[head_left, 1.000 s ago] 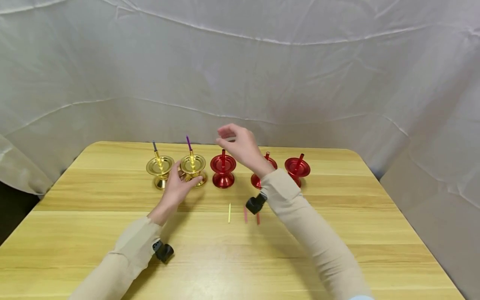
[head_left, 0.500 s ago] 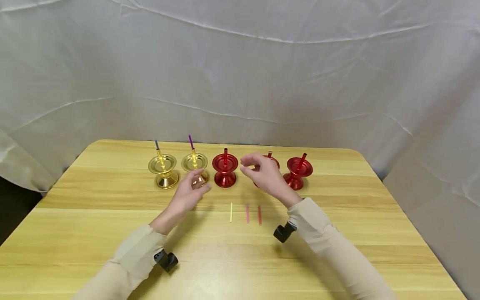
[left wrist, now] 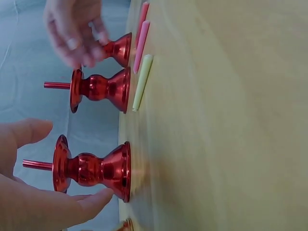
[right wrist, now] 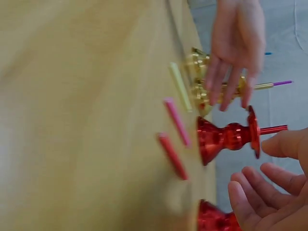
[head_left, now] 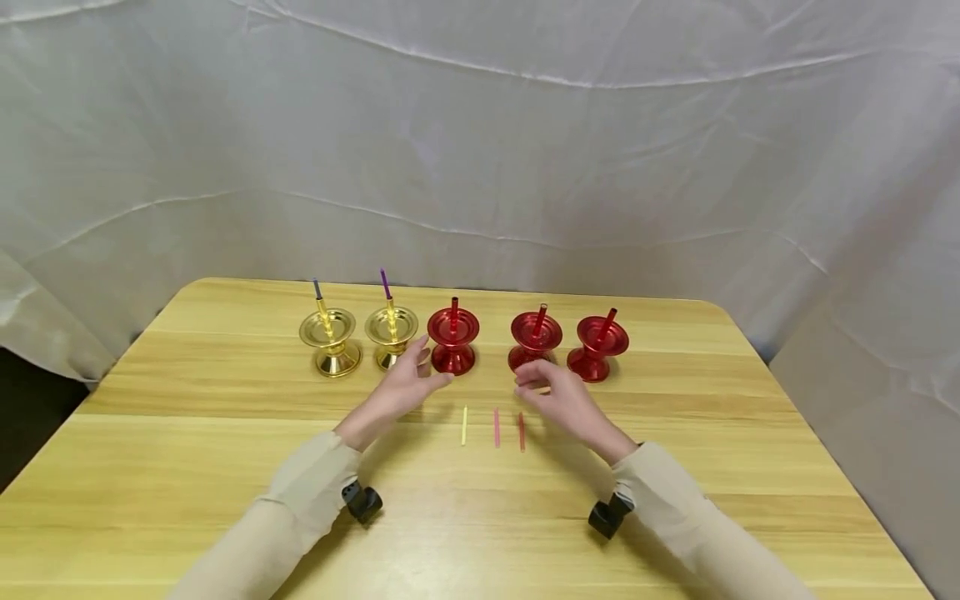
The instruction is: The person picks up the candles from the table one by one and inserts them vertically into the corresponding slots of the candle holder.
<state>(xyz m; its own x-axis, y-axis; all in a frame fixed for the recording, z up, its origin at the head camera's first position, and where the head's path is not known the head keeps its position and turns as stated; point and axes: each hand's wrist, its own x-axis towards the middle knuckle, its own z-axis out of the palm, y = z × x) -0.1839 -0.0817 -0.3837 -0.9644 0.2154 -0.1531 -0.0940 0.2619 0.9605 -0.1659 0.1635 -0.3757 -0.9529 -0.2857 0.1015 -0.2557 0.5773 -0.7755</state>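
My left hand is spread with thumb and fingers apart, reaching toward the leftmost red candle holder. In the left wrist view that holder shows between thumb and fingers, its socket tube bare. My right hand hovers in front of the middle red holder, fingers loosely bent and holding nothing. Between the hands, a yellow candle, a pink candle and a red candle lie in a row on the table. A third red holder stands at the right.
At the left stand two gold candle holders, one with a blue candle, the other with a purple candle. The wooden table ends at the back against a pale cloth curtain.
My left hand has moved right, from beside the gold holder with the purple candle to the leftmost red holder. The right hand has come down and right, from above the red holders toward the loose candles.
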